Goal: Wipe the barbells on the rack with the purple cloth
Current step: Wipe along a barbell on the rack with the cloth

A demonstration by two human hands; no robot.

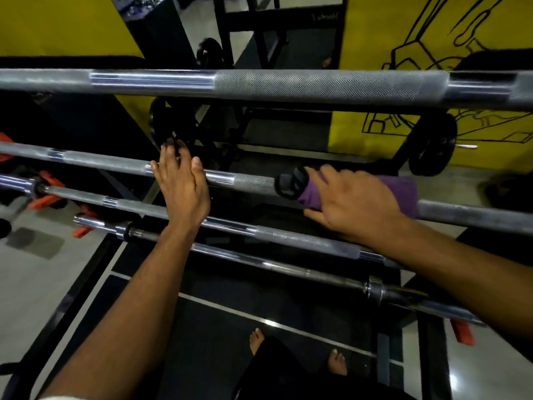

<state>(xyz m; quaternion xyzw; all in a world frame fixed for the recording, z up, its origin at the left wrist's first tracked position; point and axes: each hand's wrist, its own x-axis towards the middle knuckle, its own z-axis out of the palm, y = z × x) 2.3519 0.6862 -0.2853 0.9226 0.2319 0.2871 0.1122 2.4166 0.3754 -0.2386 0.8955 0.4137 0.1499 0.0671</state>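
Several steel barbells lie across a rack, stepped from top to bottom. The purple cloth (401, 194) is draped over the second barbell (251, 183) at the right. My right hand (354, 203) lies flat on the cloth with fingers straight, pressing it onto the bar. A black strap (288, 183) sits on the bar just left of the cloth. My left hand (181, 183) rests on the same bar further left, fingers extended over it. The top barbell (288, 85) runs above both hands, and the third barbell (288, 236) runs below them.
A fourth barbell (317, 277) with a collar lies lowest, near my forearms. Orange clips (49, 194) sit at the bars' left ends. Black weight plates (432, 145) stand by the yellow wall (57, 24) behind. My bare feet (256, 339) stand on the dark floor below.
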